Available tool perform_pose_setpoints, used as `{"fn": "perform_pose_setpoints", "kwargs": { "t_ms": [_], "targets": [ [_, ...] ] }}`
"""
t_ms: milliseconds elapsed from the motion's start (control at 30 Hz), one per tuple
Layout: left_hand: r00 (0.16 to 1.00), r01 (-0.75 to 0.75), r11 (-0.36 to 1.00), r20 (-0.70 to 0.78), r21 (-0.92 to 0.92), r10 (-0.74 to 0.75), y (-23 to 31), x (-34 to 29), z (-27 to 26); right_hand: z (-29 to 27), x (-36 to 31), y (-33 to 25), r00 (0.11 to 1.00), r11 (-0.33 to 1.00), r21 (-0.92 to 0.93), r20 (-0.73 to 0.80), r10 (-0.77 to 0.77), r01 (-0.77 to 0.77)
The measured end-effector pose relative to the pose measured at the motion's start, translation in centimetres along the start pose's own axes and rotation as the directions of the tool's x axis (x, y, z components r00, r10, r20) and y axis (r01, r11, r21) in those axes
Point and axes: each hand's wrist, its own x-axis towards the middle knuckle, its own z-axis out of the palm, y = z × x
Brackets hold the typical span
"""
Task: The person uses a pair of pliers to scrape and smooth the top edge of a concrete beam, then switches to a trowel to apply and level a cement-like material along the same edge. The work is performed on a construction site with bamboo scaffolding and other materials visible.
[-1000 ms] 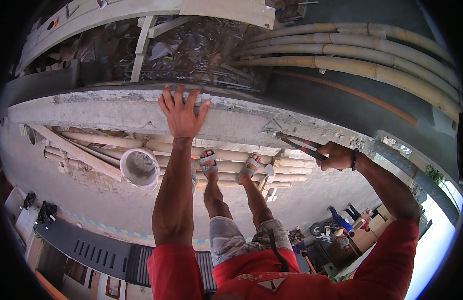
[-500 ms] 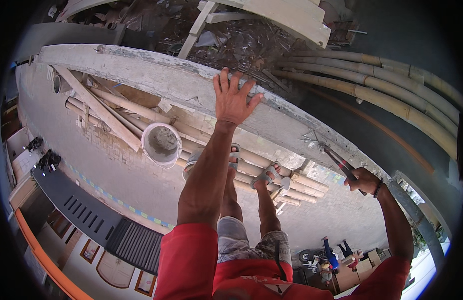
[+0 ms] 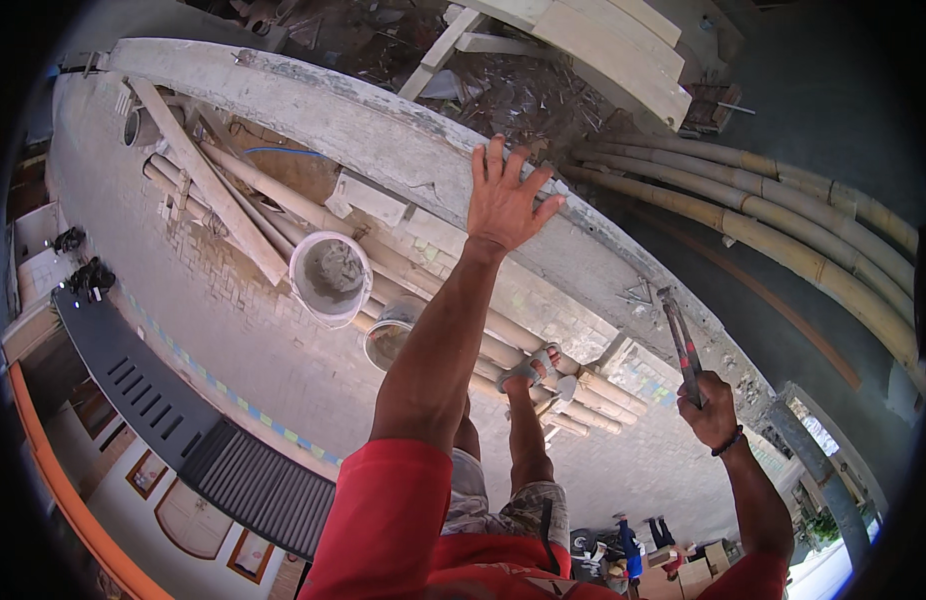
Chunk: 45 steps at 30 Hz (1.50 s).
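Note:
My left hand (image 3: pixel 505 205) lies flat with fingers spread on top of the long concrete wall (image 3: pixel 403 165), its fingertips at the rough far edge. Off to the right, my right hand (image 3: pixel 713 408) is closed around the handles of dark pincers (image 3: pixel 680 335) with red marks. The pincers' head points away from me, over or against the wall top; whether it touches I cannot tell. Several nails (image 3: pixel 638 292) lie loose on the concrete just left of that head.
Below, bamboo poles (image 3: pixel 503 350) run along the wall's near side, with my sandalled foot (image 3: pixel 531 368) on them. A bucket of grey mortar (image 3: pixel 331 278) and a second bucket (image 3: pixel 388 342) stand by them. More bamboo poles (image 3: pixel 783 215) and wooden boards (image 3: pixel 603 50) extend beyond the wall.
My view has shifted. My right hand has turned the pincers more upright, their head still near the nails. My left hand stays spread on the wall.

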Motion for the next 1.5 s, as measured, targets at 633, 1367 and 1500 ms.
{"fn": "perform_pose_setpoints", "kwargs": {
  "t_ms": [633, 1367, 1500],
  "targets": [
    [0.962, 0.189, 0.954, -0.150, -0.232, -0.227, -0.4, -0.6, -0.1, 14.1, 27.9, -15.7, 0.573, 0.972, -0.041, -0.802, -0.169, 0.229],
    [0.726, 0.671, 0.715, -0.367, 0.195, -0.581, -30.2, 5.7, -9.9, 18.0, 28.2, -15.7, 0.573, 0.904, -0.427, -0.742, -0.347, -0.006],
    [0.721, 0.693, 0.689, -0.248, 0.215, -0.647, -28.7, 6.8, -10.6, 17.4, 28.2, -15.2, 0.590, 0.895, -0.446, -0.730, -0.346, -0.027]
  ]
}}
